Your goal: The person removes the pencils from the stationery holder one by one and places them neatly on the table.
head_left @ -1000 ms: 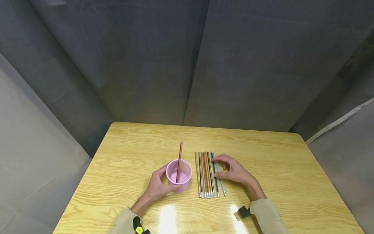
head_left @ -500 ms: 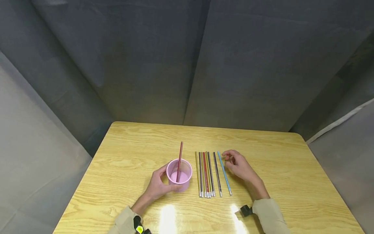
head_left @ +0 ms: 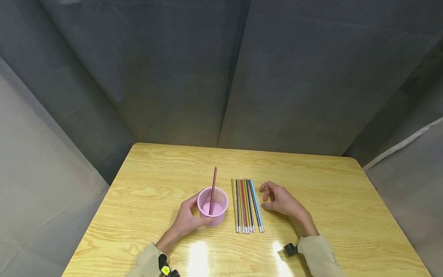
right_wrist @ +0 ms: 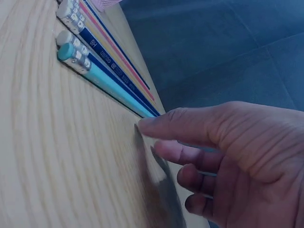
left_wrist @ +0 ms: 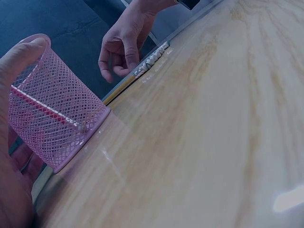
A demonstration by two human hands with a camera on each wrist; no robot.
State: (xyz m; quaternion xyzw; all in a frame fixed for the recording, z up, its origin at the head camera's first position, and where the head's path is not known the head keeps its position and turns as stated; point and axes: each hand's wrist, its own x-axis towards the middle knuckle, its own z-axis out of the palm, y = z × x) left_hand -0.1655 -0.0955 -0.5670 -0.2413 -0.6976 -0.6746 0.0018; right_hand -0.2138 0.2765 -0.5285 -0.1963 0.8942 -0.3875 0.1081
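Observation:
My left hand grips a pink mesh pencil cup that stands upright on the table, thumb at its near side. A dark red pencil leans inside the cup, its upper end above the rim. To the right, several pencils lie side by side in a row, eraser ends toward me, with a light-blue pencil on the row's right edge beside a dark blue pencil. Just right of the light-blue pencil is my right hand, fingers loosely bent and holding nothing; its thumb tip is near the pencil in the right wrist view.
The wooden table has its far edge against a dark grey curtain. Lighter grey cloth hangs at the left side. Bright glare spots lie on the table near both forearms.
The light-blue pencil and its dark neighbour slid right, apart from the row, then back left against it. My right hand moved right, then slightly left. My left hand stays on the pencil cup.

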